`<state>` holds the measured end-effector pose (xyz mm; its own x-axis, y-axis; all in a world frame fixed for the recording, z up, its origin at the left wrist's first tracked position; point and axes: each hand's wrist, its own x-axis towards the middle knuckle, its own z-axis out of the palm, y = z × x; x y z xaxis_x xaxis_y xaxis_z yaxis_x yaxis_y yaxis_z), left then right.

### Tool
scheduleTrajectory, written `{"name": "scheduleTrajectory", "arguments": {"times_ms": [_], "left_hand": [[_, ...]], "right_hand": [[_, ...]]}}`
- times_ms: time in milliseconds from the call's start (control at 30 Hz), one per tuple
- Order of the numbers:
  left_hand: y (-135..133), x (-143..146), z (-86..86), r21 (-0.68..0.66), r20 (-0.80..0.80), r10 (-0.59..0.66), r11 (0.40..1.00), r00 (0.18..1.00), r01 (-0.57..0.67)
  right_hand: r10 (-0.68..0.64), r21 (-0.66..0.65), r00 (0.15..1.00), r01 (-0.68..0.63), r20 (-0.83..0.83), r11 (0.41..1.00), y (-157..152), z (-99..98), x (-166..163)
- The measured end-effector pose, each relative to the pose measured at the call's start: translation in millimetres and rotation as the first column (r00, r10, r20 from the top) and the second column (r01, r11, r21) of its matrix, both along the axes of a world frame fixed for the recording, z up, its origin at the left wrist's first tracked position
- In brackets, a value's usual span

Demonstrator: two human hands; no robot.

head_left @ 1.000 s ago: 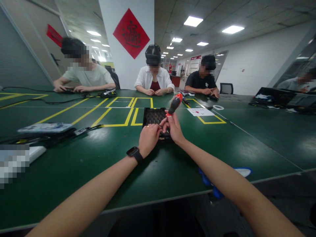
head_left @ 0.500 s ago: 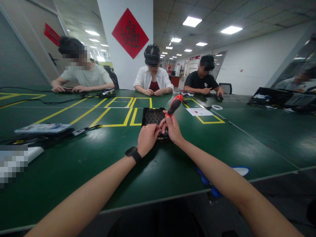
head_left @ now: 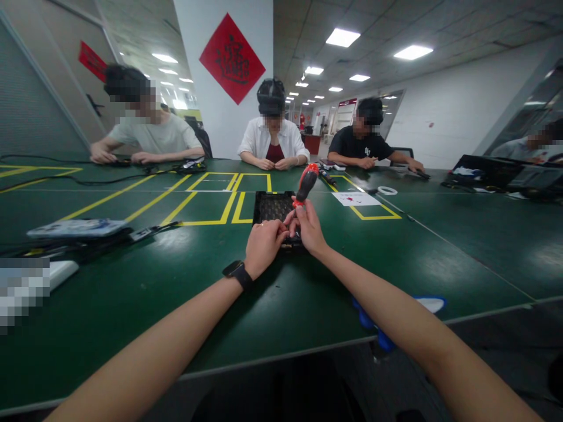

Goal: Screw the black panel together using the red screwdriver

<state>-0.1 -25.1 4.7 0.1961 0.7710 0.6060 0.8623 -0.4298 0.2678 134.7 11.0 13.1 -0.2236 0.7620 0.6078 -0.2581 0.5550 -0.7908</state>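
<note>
A screwdriver (head_left: 306, 184) with a red and black handle leans up out of my right hand (head_left: 310, 228), which is closed around its lower part. My left hand (head_left: 264, 241), with a dark watch on the wrist, is closed, its fingertips pinched close against the right fingers. Whatever the left fingers hold is too small to make out. Both hands are over the near part of a black open case (head_left: 268, 206) with a dark, grid-like inside. The screwdriver's tip and the near part of the case's inside are hidden by my fingers.
The green table (head_left: 211, 316) has yellow tape outlines. Cables and a flat box (head_left: 77, 227) lie left. A printed white sheet (head_left: 355, 199) and a white ring (head_left: 387, 190) are right of the case. A blue-edged item (head_left: 428, 304) lies beside my right forearm. Several people sit opposite.
The screwdriver handle has tipped slightly to the left and become more upright. My left hand stays nearly still. Across the table, the person in black has reached an arm out to the right.
</note>
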Motion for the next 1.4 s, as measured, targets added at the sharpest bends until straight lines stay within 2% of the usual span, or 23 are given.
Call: {"name": "scheduleTrajectory", "arguments": {"times_ms": [367,767,967,1233,1400], "left_hand": [[2.3,-0.6,0.0,-0.026,-0.038,-0.076,0.997,0.996,0.076],[3.5,0.2,-4.9,0.008,-0.028,-0.023,1.0,0.999,0.023],[2.0,0.5,-3.0,0.013,-0.064,-0.031,0.999,0.997,0.032],[0.9,1.5,-1.7,0.01,-0.013,-0.047,0.999,0.999,0.047],[-0.4,2.3,0.2,-0.012,-0.037,-0.029,1.0,0.999,0.029]], "right_hand": [[0.008,-0.054,0.999,-0.01,-0.051,0.998,3.7,0.9,1.4],[0.003,-0.026,0.998,-0.004,-0.059,1.0,2.9,1.7,0.9],[0.041,-0.042,0.998,-0.043,-0.045,0.998,5.3,-0.4,1.2],[-0.001,-0.014,0.999,0.0,-0.045,1.0,4.7,-0.7,2.4],[0.009,-0.017,0.998,-0.01,-0.057,1.0,3.1,0.5,1.9]]}}
